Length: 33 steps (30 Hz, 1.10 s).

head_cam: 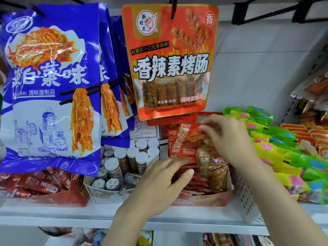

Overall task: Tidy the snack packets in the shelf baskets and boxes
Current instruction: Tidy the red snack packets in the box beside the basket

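Clearly I'm mid-task: my left hand (160, 181) presses flat on the red packets (188, 180) in the cardboard box (204, 198) on the shelf (53, 215) while my right hand (229, 137) pinches one packet (186, 137) upright; neighbouring baskets look untouched.

The white shelf (53, 213) carries a coffee-sachet box (58, 197) at nine o'clock, a jar box (106, 194) beside it, a red snack box (204, 199) at centre and a white perforated basket (245, 197) at three o'clock.

red snack packets (184, 141), upright in red box (204, 198)
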Each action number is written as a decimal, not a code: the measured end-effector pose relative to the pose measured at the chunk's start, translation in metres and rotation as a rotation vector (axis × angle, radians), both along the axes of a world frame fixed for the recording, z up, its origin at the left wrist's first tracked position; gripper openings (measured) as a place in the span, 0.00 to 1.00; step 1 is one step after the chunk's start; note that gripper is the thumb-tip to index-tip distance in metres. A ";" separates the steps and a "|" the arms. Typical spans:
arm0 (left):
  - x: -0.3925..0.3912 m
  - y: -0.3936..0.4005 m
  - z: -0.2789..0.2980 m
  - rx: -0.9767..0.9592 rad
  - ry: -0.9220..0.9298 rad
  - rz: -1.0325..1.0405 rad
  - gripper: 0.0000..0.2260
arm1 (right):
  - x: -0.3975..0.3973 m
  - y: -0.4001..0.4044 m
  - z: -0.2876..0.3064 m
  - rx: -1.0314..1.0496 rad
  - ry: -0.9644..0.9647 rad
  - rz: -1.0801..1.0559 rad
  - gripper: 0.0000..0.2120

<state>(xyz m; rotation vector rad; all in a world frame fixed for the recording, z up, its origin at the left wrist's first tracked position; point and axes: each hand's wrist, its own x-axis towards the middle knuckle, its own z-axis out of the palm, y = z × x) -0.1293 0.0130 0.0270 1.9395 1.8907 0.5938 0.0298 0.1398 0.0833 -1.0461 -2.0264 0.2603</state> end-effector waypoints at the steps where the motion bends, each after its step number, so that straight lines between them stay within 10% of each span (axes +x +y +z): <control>1: 0.001 0.001 0.001 -0.010 0.038 -0.008 0.32 | 0.003 -0.003 0.007 0.036 0.031 -0.011 0.03; 14: 0.004 -0.001 0.011 0.192 -0.152 0.174 0.23 | 0.036 -0.008 0.037 -0.050 0.247 -0.031 0.06; 20: 0.017 -0.002 0.032 0.144 -0.890 0.164 0.16 | 0.036 -0.008 0.038 -0.278 0.477 0.092 0.06; 33: 0.023 -0.008 0.039 0.135 -1.032 0.135 0.12 | 0.039 -0.015 0.040 -0.457 0.565 0.137 0.06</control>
